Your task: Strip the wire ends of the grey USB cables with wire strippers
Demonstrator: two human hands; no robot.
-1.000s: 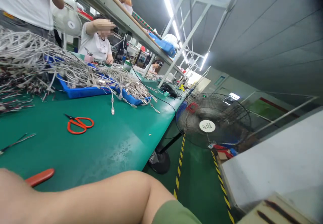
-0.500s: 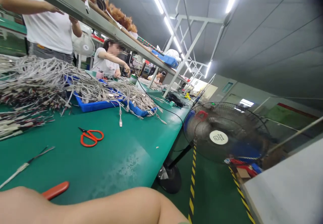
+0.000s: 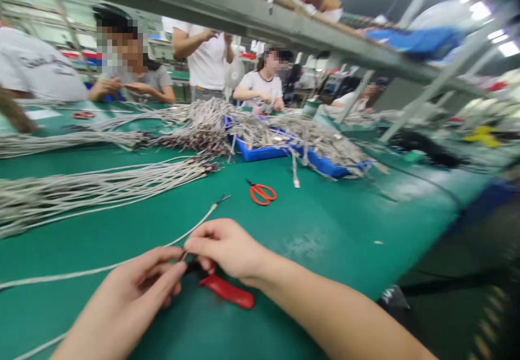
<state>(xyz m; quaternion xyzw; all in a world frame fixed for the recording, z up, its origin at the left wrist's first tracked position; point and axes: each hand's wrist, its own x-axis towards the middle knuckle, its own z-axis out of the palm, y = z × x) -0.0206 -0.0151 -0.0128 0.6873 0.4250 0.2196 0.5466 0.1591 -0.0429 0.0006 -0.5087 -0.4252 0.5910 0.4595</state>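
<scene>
My left hand point(image 3: 140, 279) and my right hand point(image 3: 225, 249) meet low over the green workbench point(image 3: 345, 224). Between their fingers they pinch a white cable point(image 3: 101, 268), which runs off to the lower left. Its thin end point(image 3: 211, 208) sticks out toward the upper right. Just under my right hand lies a red-handled hand tool point(image 3: 227, 290), probably pliers. Its head is hidden by my fingers, and I cannot tell if either hand grips it.
Long bundles of white cables point(image 3: 93, 192) lie across the bench on the left. Blue trays point(image 3: 260, 154) hold more cable, with orange scissors point(image 3: 260, 193) in front. Co-workers sit and stand beyond the bench, and a metal shelf point(image 3: 244, 13) crosses overhead.
The view has swung left and down, away from the floor fan. Both my hands now show over the bench, holding a white cable. Earlier only a bare arm crossed the bottom of the view.
</scene>
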